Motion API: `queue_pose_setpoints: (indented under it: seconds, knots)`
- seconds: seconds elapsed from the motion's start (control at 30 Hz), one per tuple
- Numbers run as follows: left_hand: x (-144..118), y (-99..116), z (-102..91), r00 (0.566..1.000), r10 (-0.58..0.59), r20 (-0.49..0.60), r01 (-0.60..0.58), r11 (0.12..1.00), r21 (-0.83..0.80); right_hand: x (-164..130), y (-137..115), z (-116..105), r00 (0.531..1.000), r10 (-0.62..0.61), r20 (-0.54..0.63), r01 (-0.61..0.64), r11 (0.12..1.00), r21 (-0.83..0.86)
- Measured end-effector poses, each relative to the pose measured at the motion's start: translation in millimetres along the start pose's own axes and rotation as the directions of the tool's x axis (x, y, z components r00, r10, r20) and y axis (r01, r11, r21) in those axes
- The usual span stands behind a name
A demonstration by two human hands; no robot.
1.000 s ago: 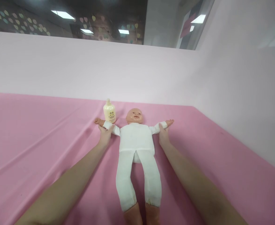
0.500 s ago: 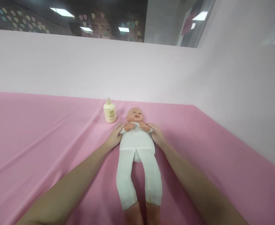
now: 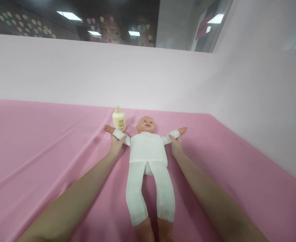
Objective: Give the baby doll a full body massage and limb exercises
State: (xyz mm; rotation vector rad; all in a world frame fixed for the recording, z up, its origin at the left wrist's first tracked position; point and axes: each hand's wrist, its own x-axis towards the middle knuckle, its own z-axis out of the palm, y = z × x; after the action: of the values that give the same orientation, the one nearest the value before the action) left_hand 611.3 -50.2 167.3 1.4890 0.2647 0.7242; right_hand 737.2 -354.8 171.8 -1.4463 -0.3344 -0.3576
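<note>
A baby doll (image 3: 148, 149) in a white cloth body lies on its back, head away from me, both arms spread out to the sides. My left hand (image 3: 117, 144) grips the doll's arm on the left, thumb on top of the white sleeve and the other fingers hidden beneath. On the other side, my right hand (image 3: 176, 144) holds the opposite arm near its wrist, the thumb over the sleeve. Just behind the arm on the left stands a cream-coloured bottle (image 3: 119, 119) with a dark printed label, its base partly covered by that arm.
A pink cloth (image 3: 62, 141) with a few creases covers the surface under the doll. White walls (image 3: 99, 74) rise at the back and on the right. Above the back wall, a window (image 3: 122, 20) shows ceiling lights and heart-shaped paper pieces.
Both doll arms have gone from folded over the chest to stretched out sideways. My hands have moved outward with them, from beside the chest to around the forearms.
</note>
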Motion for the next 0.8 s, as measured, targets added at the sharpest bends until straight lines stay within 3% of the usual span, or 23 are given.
queue_pose_setpoints:
  seconds: [0.1,0.2,0.27,0.37,0.47,0.53,0.6,0.73,0.8]
  knots:
    - [-7.0,8.1,4.3,0.999,0.046,0.024,-0.048,0.996,0.075,-4.2,-14.8,2.9,0.999,0.016,0.044,-0.013,0.998,-0.059]
    - [-16.4,20.1,8.8,0.983,0.163,0.083,-0.175,0.971,0.164,-10.2,-28.1,7.2,0.984,-0.049,0.169,0.072,0.988,-0.136]
    - [-21.7,27.4,10.9,0.965,0.226,0.133,-0.252,0.941,0.224,-13.5,-32.4,9.5,0.951,-0.112,0.287,0.168,0.969,-0.179]
    - [-25.4,31.1,12.8,0.92,0.254,0.297,-0.35,0.874,0.338,-16.1,-34.1,11.1,0.867,-0.206,0.454,0.338,0.912,-0.232]
    - [-25.1,27.2,14.4,0.842,0.243,0.482,-0.462,0.785,0.411,-16.9,-34.8,11.2,0.828,-0.225,0.514,0.405,0.874,-0.269]
    - [-24.9,25.4,15.8,0.82,0.25,0.515,-0.498,0.756,0.426,-17.4,-35.5,11.5,0.826,-0.222,0.518,0.403,0.875,-0.268]
    - [-25.9,26.8,17.5,0.831,0.267,0.487,-0.491,0.764,0.419,-18.0,-35.8,12.5,0.846,-0.199,0.496,0.361,0.896,-0.258]
    - [-28.2,33.0,19.5,0.903,0.259,0.343,-0.377,0.861,0.342,-16.2,-33.0,13.5,0.955,-0.048,0.292,0.099,0.982,-0.163]
    - [-26.4,32.8,17.9,0.945,0.233,0.229,-0.294,0.912,0.286,-12.7,-29.0,11.1,0.984,0.008,0.175,0.01,0.995,-0.102]
